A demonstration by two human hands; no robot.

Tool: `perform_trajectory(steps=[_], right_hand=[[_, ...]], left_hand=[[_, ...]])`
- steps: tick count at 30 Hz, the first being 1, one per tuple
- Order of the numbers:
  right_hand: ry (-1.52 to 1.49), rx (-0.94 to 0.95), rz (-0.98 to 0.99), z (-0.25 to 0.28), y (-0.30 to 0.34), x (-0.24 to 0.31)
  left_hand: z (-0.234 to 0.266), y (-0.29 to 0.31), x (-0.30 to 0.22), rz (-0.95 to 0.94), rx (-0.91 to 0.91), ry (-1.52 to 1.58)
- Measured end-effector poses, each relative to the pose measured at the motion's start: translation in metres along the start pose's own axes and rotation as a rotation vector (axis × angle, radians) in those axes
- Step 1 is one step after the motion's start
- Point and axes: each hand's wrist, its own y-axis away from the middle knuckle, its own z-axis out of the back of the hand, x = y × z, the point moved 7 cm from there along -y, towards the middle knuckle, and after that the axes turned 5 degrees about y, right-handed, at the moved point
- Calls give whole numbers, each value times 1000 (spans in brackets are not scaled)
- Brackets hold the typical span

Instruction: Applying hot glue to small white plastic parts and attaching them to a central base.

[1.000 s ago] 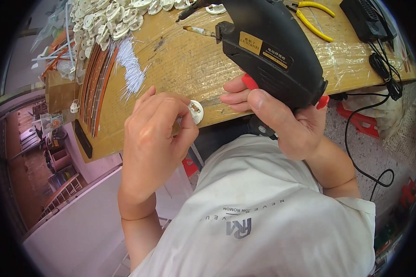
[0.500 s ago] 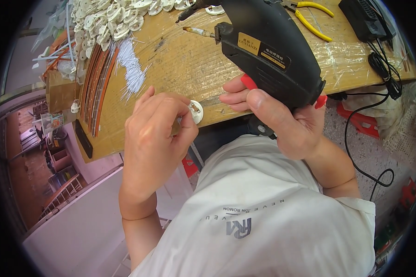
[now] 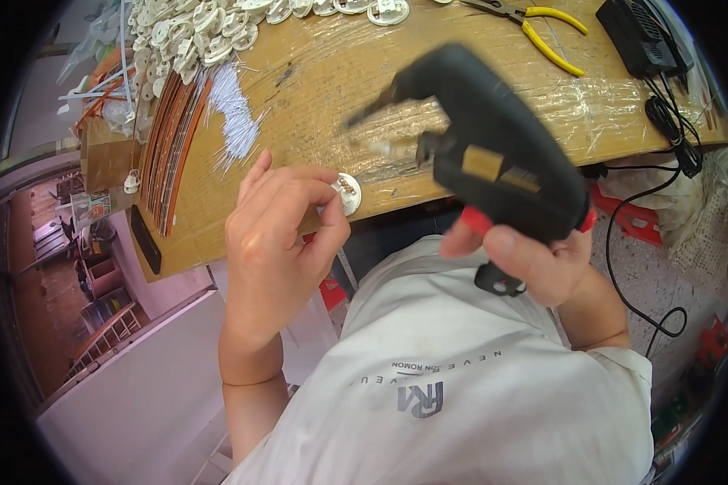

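A: Layout, biggest first?

B: Glossy yellow-brown tabletop (image 3: 315, 89). Over its near edge, a black plastic pistol-shaped tool (image 3: 514, 162) with red trigger is held, blurred. Tool = landmark.

A: Rest, relative to the tool?

B: Left and beyond: heap of off-white round plastic parts (image 3: 186, 36). Far left: row of long, thin orange-brown strips (image 3: 170, 145), laid side by side.

A: Hands?

B: Tool handle is gripped in the right hand (image 3: 542, 263), fingers wrapped round it. Left hand (image 3: 279, 226) is held left of the tool, thumb and index curled, gap narrow. Whether anything is pinched: can't tell, fingertips are hidden.

A: Smaller stuff?

B: Black box-shaped power adapter (image 3: 639, 40) with coiled cord: right of the tool, beyond it. Yellow-handled pliers (image 3: 546, 53): beyond the tool, slightly right, untouched. Loose pile of thin white wire pieces (image 3: 239, 121): left of the tool, next to the strips.

A: Workpiece?

B: Small round white plastic disc (image 3: 349, 196) with metal bits inside. Placed left of the tool, nearer the body than its tip, not touched by it. Disc's left edge is covered by left-hand fingers.
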Motion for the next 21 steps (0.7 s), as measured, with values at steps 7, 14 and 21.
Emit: perform_trajectory(steps=[7, 14, 21], right_hand=[[38, 44, -1, 2, 10, -17], [31, 62, -60, 3, 11, -25], [48, 74, -72, 3, 10, -29]], left_hand=[[-2, 4, 3, -9, -41, 14], [-2, 6, 0, -2, -45, 5], [-3, 8, 1, -12, -74, 3]])
